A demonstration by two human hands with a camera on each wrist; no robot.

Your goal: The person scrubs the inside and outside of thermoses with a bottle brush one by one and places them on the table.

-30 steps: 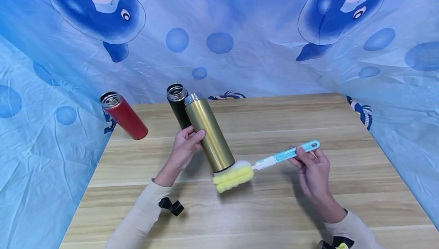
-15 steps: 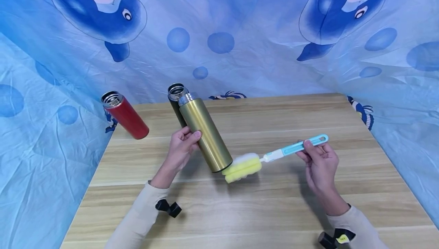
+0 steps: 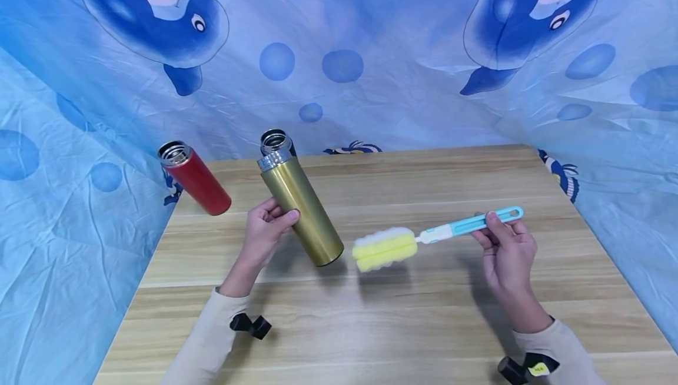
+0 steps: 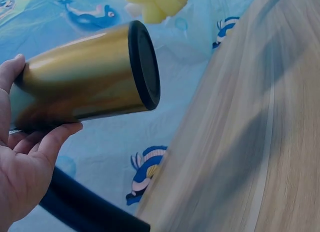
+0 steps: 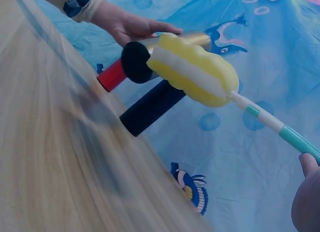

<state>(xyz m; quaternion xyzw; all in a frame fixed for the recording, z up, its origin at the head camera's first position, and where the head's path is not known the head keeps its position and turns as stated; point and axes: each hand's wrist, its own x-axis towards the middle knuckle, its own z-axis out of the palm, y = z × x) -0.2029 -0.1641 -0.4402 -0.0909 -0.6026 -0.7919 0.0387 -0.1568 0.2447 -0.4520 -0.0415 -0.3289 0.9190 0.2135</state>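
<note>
My left hand (image 3: 267, 229) grips a gold thermos bottle (image 3: 304, 211) around its middle, tilted with its silver neck toward the upper left and its black base toward me. The bottle is held above the table. In the right hand (image 3: 511, 252), a bottle brush is pinched by its light blue handle (image 3: 468, 224). Its yellow and white sponge head (image 3: 385, 248) points left, a small gap away from the bottle's base in the head view. The left wrist view shows the gold bottle (image 4: 82, 74) between thumb and fingers; the right wrist view shows the sponge head (image 5: 195, 71).
A red bottle (image 3: 196, 179) with an uncovered mouth stands at the back left of the wooden table (image 3: 424, 326). Behind the gold one is a black bottle (image 3: 276, 140), mostly hidden in the head view. A blue dolphin-print cloth (image 3: 402, 49) hangs behind the table.
The gold bottle has moved left and covers more of the black bottle. The brush has moved right and a little up, and its sponge head has come away from the bottle's base.
</note>
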